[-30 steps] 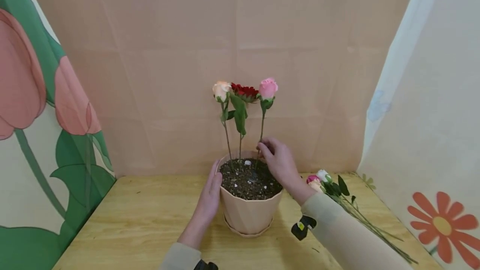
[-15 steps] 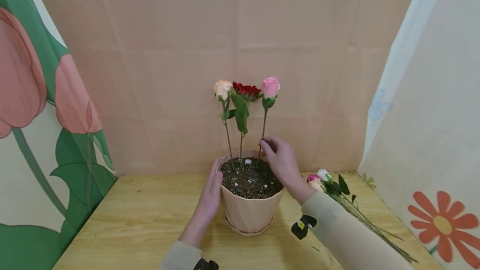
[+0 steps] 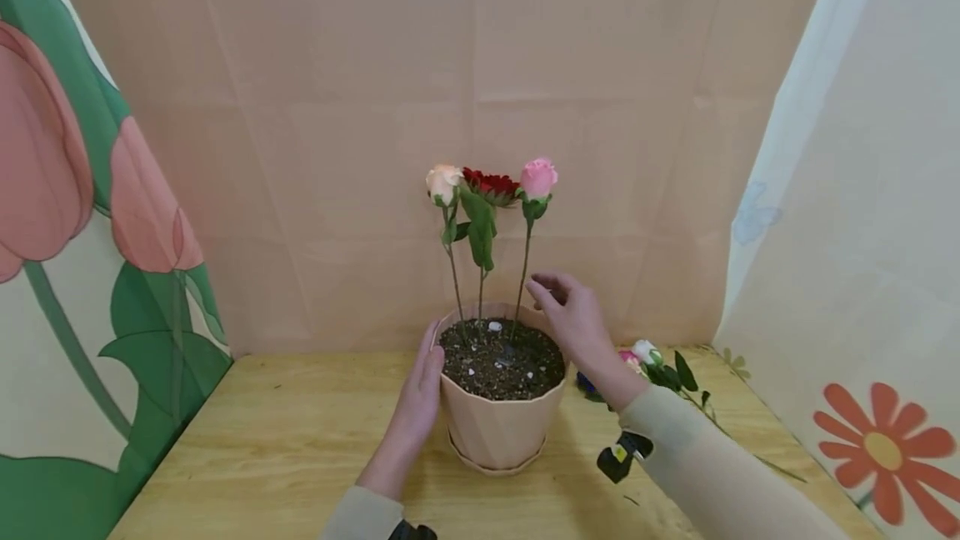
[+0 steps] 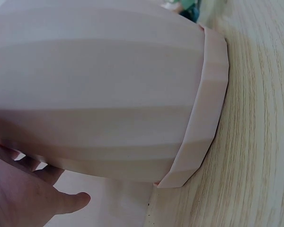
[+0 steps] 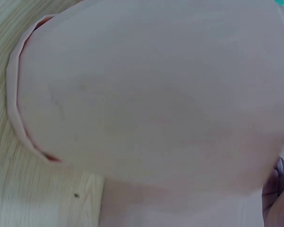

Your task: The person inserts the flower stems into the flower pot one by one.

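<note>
A pale pink faceted flowerpot (image 3: 501, 432) full of dark soil (image 3: 498, 365) stands on its saucer. Upright in the soil are a peach rose (image 3: 444, 184), a red flower (image 3: 491, 183) and a pink rose (image 3: 537, 179). My left hand (image 3: 420, 386) rests against the pot's left side, its fingers lying along the wall and the thumb sticking out in the left wrist view. Just right of the pink rose's stem hovers my right hand (image 3: 573, 315), fingers loosely bent and holding nothing. Only part of that hand shows at the edge of the right wrist view.
Loose flowers lie on the wooden table (image 3: 300, 440) at the right, among them a white rose (image 3: 647, 352) and a blue bloom (image 3: 587, 386), partly behind my right arm. A peach backdrop (image 3: 375, 107) rises behind, with flower-printed cloths at both sides.
My right hand has let go of the pink rose's stem and moved a little to the right. The rose stays upright in the soil. My left hand has kept its place.
</note>
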Tool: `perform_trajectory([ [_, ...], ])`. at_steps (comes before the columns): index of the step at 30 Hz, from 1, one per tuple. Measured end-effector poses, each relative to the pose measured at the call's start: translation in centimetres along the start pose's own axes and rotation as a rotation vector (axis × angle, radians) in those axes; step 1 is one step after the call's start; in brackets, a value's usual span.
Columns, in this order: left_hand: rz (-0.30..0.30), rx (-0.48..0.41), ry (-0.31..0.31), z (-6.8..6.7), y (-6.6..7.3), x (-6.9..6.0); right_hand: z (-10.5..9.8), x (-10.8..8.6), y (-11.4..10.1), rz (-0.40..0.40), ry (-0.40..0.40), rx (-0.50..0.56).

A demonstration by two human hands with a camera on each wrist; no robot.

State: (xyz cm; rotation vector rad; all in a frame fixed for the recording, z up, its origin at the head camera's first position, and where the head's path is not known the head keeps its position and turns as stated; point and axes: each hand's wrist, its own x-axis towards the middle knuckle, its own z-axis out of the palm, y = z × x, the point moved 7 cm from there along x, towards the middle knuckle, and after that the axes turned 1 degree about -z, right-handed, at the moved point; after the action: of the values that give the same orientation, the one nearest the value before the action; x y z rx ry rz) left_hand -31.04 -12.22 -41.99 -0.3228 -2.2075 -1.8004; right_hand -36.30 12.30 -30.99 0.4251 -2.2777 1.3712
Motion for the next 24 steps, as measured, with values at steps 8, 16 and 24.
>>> perform_trajectory([
  [8,0.004,0.000,0.002,0.0,0.0,0.0,-3.9,-1.0,1.1,0.031,-0.054,-0.048],
  [16,-0.008,-0.012,-0.005,0.1,-0.1,0.0,-8.3,-2.3,2.5,-0.004,-0.072,-0.181],
  [24,-0.011,-0.022,-0.012,0.0,-0.2,0.0,-12.3,-3.9,4.9,-0.037,-0.059,-0.325],
])
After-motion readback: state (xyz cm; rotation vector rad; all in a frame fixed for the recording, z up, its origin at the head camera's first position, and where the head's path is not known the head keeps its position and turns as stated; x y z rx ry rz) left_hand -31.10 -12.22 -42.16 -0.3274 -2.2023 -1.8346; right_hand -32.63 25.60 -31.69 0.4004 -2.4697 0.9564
